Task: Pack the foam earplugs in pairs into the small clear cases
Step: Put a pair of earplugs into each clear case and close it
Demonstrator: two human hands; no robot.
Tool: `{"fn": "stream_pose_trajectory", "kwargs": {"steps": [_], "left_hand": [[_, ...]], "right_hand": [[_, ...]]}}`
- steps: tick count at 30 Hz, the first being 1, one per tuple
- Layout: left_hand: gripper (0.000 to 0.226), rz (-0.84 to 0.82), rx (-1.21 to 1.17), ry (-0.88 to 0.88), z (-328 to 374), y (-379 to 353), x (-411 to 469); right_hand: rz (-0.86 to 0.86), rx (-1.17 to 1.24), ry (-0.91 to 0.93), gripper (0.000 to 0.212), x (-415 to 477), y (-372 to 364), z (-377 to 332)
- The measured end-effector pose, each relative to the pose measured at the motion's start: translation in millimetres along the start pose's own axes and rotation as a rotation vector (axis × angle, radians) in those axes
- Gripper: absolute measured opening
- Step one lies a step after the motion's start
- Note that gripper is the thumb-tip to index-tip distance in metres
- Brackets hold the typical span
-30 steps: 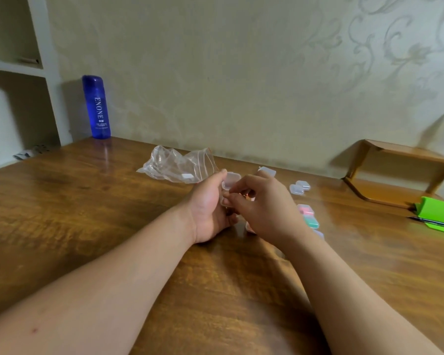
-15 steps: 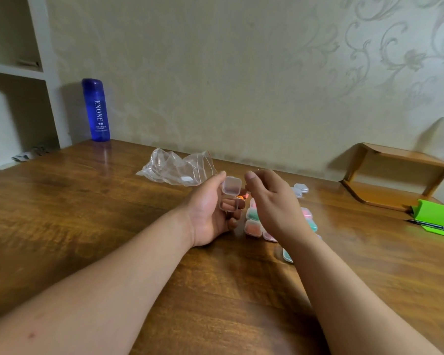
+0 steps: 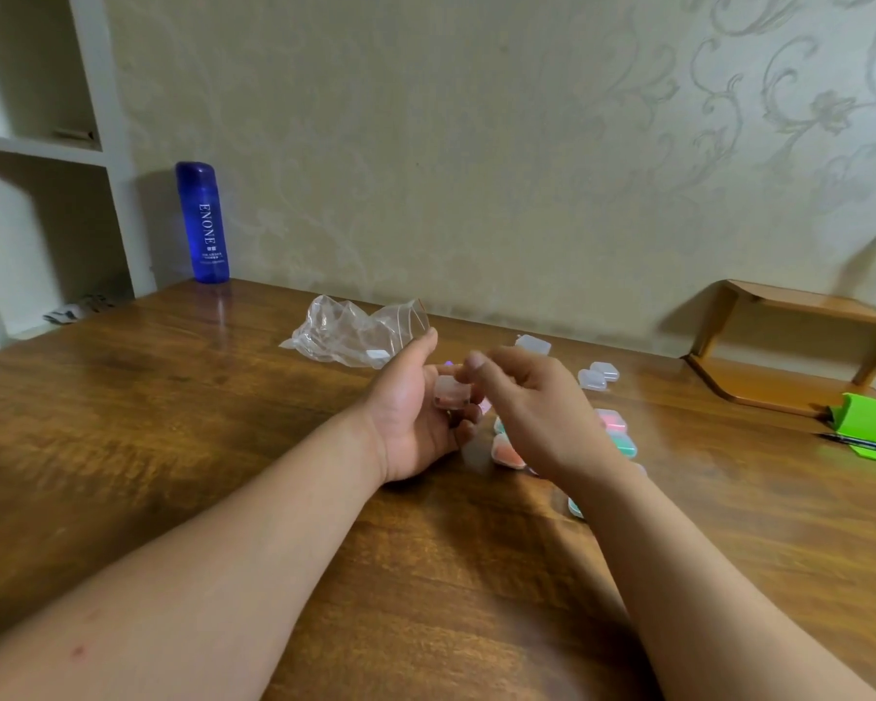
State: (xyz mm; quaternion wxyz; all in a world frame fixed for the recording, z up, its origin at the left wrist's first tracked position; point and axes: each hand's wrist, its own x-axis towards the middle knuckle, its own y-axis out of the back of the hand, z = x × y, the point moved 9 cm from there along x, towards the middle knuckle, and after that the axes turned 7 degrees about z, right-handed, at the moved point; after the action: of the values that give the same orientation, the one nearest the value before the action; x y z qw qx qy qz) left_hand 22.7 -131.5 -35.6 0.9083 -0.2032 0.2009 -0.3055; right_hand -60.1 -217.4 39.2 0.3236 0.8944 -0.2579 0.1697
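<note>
Over the middle of the table [image 3: 173, 422], the left hand [image 3: 416, 422] curls round a small clear case [image 3: 451, 392] holding orange plugs, the right hand [image 3: 537, 412] blurred at its lid (grip unclear), several filled cases [image 3: 615, 432] beside it, a few empties [image 3: 598, 375] left toward the far edge.

Dim, warm indoor light
Motion blur smears the right hand [image 3: 542, 412]; a soft sheen lies on the surface [image 3: 173, 422]; wide-angle bending shows at the edges.
</note>
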Motion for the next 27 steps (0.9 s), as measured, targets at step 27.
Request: {"fn": "stream_pose_trajectory", "kwargs": {"steps": [27], "left_hand": [[0.036,0.044,0.065,-0.158,9.8,-8.5,-11.9]], "right_hand": [[-0.010,-0.242,0.115,0.046,7.7,18.9,7.3]]}}
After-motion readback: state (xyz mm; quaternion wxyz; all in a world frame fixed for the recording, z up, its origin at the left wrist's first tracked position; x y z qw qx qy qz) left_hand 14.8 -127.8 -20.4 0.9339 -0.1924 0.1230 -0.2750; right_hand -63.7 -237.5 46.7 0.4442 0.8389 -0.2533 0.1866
